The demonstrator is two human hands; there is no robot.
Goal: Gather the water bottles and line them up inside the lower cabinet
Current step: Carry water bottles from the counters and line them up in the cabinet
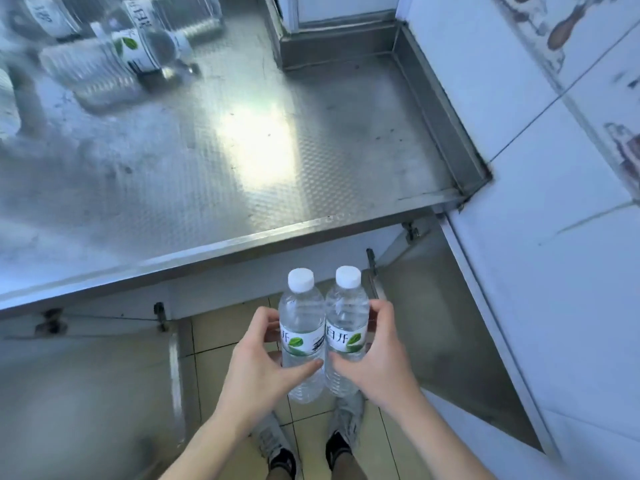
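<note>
I hold two clear water bottles upright side by side in front of the counter edge, both with white caps and green-leaf labels. My left hand (258, 358) grips the left bottle (300, 313). My right hand (374, 355) grips the right bottle (346, 310). Several more bottles (138, 50) lie on their sides, blurred, at the far left of the steel counter (242, 150). Below the counter the lower cabinet's two doors stand open: the left door (86, 393) and the right door (433, 323). The cabinet's inside is hidden under the countertop.
A white tiled wall (554, 168) runs along the right side. A raised steel rim (440, 98) borders the counter's right edge. My two feet in grey shoes (311, 445) stand on the beige tiled floor between the open doors.
</note>
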